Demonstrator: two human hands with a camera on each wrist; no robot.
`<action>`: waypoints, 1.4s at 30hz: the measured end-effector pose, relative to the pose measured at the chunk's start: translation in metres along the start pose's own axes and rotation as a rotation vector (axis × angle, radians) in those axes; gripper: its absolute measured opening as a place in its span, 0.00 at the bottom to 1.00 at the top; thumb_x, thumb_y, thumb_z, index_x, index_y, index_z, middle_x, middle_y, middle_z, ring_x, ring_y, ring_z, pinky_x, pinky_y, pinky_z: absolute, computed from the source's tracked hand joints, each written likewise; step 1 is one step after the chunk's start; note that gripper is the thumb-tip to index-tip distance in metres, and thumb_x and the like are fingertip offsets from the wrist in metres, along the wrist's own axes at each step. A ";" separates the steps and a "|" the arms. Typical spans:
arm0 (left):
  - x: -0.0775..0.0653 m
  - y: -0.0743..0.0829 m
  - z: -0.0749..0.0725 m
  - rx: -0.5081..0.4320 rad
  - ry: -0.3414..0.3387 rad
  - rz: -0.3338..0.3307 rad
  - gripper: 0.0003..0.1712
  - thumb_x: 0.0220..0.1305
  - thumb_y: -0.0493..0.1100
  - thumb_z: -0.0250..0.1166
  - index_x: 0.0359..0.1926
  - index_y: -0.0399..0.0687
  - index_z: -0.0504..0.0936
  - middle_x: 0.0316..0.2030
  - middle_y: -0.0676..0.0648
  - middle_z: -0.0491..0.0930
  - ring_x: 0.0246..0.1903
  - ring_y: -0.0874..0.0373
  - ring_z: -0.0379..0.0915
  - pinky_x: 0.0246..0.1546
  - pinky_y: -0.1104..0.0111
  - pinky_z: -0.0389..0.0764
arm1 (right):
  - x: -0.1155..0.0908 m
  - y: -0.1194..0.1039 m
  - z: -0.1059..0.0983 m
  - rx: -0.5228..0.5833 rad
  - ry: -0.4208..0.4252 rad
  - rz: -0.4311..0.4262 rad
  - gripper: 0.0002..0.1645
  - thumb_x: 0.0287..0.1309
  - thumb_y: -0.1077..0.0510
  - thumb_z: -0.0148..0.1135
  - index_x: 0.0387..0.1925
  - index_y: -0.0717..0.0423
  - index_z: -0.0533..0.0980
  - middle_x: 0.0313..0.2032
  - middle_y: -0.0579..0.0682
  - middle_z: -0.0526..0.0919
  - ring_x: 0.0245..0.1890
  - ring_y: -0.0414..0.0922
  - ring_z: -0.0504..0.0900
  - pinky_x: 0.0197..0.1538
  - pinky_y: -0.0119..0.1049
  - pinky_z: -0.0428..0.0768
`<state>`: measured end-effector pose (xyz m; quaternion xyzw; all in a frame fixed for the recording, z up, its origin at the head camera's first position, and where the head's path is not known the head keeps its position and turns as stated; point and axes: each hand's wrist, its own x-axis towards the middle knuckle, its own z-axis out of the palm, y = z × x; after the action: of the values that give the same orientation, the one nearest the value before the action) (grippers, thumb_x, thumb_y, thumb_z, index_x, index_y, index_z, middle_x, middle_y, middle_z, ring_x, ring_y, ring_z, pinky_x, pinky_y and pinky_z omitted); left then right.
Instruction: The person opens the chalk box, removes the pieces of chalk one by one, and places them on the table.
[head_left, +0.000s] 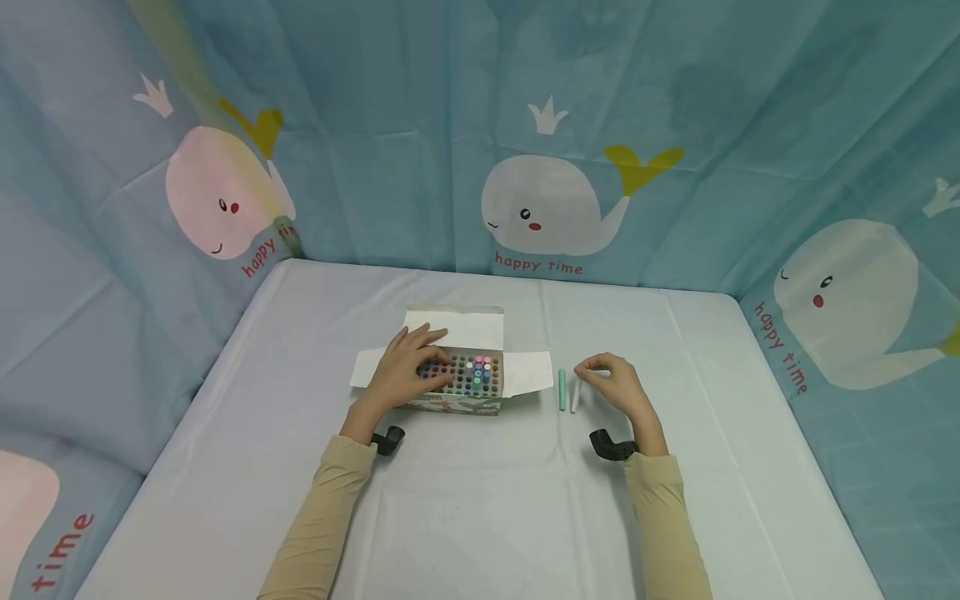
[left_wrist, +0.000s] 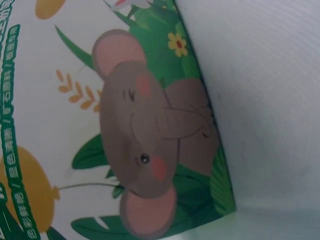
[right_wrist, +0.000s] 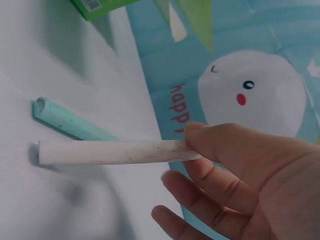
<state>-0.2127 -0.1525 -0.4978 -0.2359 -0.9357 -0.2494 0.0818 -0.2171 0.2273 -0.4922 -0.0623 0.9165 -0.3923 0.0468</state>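
In the head view my right hand [head_left: 617,383] is right of the box. Its thumb and finger pinch one end of a white chalk stick [right_wrist: 110,152], while the other fingers are loosely bent. A green chalk stick [head_left: 562,390] lies on the table just left of the white one. My left hand [head_left: 401,371] reaches over the left part of an open chalk box [head_left: 457,405], thumb and index finger apart above the slots. Several colored chalk sticks [head_left: 480,373] stand upright in the box's right part. The left wrist view shows only the box's printed elephant side [left_wrist: 145,135].
The box's white flaps [head_left: 528,372] are spread out, with the lid [head_left: 455,327] folded back behind. A white cloth covers the table [head_left: 495,517]. Blue curtains [head_left: 390,183] with printed whales hang around its back and sides.
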 end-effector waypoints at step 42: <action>0.001 0.003 -0.002 0.002 -0.001 -0.008 0.15 0.53 0.60 0.67 0.38 0.60 0.82 0.65 0.49 0.64 0.69 0.48 0.47 0.75 0.55 0.37 | 0.024 0.027 0.025 -0.098 0.073 0.047 0.18 0.56 0.45 0.62 0.33 0.56 0.81 0.27 0.49 0.79 0.28 0.43 0.72 0.30 0.30 0.69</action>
<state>-0.2119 -0.1511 -0.4950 -0.2322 -0.9369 -0.2486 0.0807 -0.2396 0.2246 -0.5295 -0.0288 0.9370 -0.3477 0.0195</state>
